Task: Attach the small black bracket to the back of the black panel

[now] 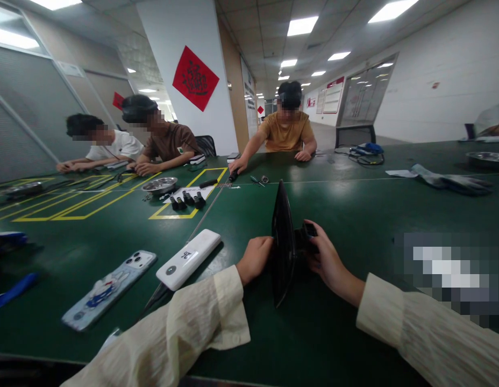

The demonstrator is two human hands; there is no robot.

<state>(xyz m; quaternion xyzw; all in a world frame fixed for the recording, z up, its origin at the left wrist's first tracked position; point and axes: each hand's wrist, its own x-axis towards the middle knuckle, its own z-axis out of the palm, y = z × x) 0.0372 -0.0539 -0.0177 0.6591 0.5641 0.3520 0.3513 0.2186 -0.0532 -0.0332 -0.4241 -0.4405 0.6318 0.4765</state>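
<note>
A thin black panel [282, 242] stands on edge on the green table [346, 215], seen almost edge-on. My left hand [254, 259] grips its left face near the bottom. My right hand [328, 260] is closed on a small black part [308, 236] attached to the panel's right side. Both arms wear cream sleeves. What lies on the panel's faces is hidden.
A white power bank [188, 259] and a phone in a patterned case [110, 287] lie to my left. Small black parts [187, 200] and a metal bowl [159, 185] sit farther back. Three people work at the far side. Gloves [451, 181] lie at right.
</note>
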